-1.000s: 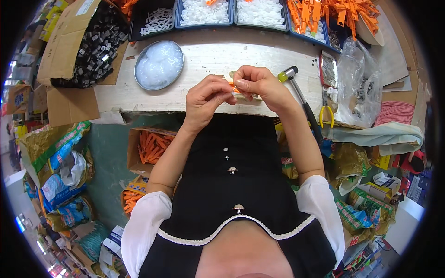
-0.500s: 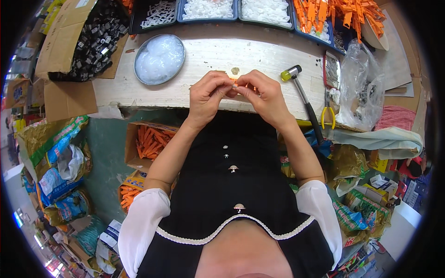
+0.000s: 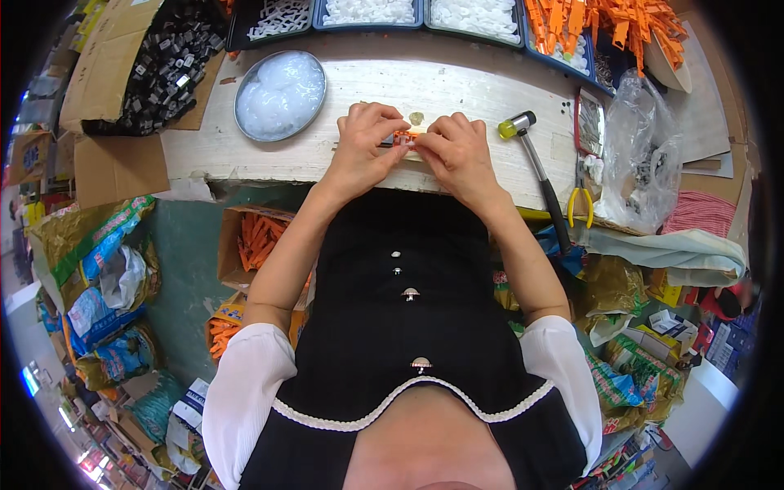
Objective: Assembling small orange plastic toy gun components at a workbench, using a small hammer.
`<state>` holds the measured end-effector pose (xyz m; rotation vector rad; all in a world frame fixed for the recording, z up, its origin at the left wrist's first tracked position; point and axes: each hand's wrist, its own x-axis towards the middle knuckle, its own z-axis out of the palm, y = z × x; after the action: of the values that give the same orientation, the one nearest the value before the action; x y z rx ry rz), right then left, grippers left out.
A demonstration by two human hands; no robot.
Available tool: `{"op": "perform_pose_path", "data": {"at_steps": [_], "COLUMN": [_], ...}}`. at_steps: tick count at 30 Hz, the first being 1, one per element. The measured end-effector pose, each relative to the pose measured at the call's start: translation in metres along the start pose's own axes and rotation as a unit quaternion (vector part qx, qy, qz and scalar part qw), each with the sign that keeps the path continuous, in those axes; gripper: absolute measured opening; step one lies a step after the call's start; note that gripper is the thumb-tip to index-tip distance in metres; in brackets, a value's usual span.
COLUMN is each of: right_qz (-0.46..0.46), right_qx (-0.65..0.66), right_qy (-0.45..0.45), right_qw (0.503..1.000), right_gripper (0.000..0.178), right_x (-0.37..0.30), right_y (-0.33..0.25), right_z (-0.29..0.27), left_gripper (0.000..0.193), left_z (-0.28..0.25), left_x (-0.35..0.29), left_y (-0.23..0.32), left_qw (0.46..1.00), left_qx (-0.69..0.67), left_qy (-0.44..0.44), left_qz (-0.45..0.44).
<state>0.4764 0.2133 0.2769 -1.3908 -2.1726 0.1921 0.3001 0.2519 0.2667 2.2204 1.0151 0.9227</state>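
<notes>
1. Orange piece [image 3: 405, 138]: located at the center of the upper half of the frame, between the two hands, near the front edge of the white worktable [image 3: 367, 77]. Its outline is partly covered by the fingers.
2. Left hand [image 3: 365, 147]: fingers bent, thumb and forefinger gripping the left side of the orange piece.
3. Right hand [image 3: 458, 151]: fingers curled, thumb and forefinger pinching at the right end of the same piece (the exact contact is too small to tell).
4. Round dish [image 3: 319, 105]: upper left of center, well apart from the left hand; it holds a clear, glossy mass.
5. Hammer [image 3: 534, 161]: right of center, head toward the top, dark grip extending past the table's front edge.
6. Pliers [image 3: 581, 207]: just beside the hammer, yellow handles toward the bottom of the frame.
7. Clear plastic bag [image 3: 641, 155]: upper right, with small dark items visible through it.
8. Trays [image 3: 474, 37]: in a row along the top edge, containing white parts; orange parts [image 3: 625, 28] are heaped at the upper right.
9. Cardboard box [image 3: 106, 73]: upper left, tipped toward the table, filled with black parts [image 3: 175, 73].
</notes>
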Motion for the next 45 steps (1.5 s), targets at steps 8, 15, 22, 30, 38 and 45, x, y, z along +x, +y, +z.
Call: {"op": "perform_pose_path", "data": {"at_steps": [8,15,22,30,38,45], "right_qz": [0.025,0.116,0.301,0.366,0.361,0.329], "right_qx": [0.069,0.046,-0.191,-0.226,-0.199,-0.14], "right_qy": [0.02,0.109,0.097,0.036,0.05,0.145], "right_qw": [0.997,0.986,0.929,0.902,0.91,0.923], "right_gripper": [0.01,0.007,0.012,0.018,0.014,0.009], "right_x": [-0.003,-0.033,-0.075,-0.069,-0.068,-0.076], "right_y": [0.022,0.097,0.169,0.186,0.196,0.192], "right_z": [-0.016,-0.071,-0.113,-0.115,-0.115,-0.119], "left_gripper": [0.016,0.017,0.01,0.012,0.014,0.014], "left_z": [0.005,-0.006,0.074,0.169,0.188,0.137], "left_x": [0.014,0.075,0.201,0.274,0.286,0.281], "left_y": [0.004,0.036,0.053,0.086,0.071,0.077], "left_qw": [0.996,0.899,0.946,0.934,0.931,0.942], "left_qx": [0.058,0.282,0.215,0.245,0.238,-0.26], "left_qy": [-0.068,-0.336,-0.188,-0.163,-0.178,-0.197], "left_qz": [-0.005,-0.011,0.152,0.201,0.213,-0.079]}}
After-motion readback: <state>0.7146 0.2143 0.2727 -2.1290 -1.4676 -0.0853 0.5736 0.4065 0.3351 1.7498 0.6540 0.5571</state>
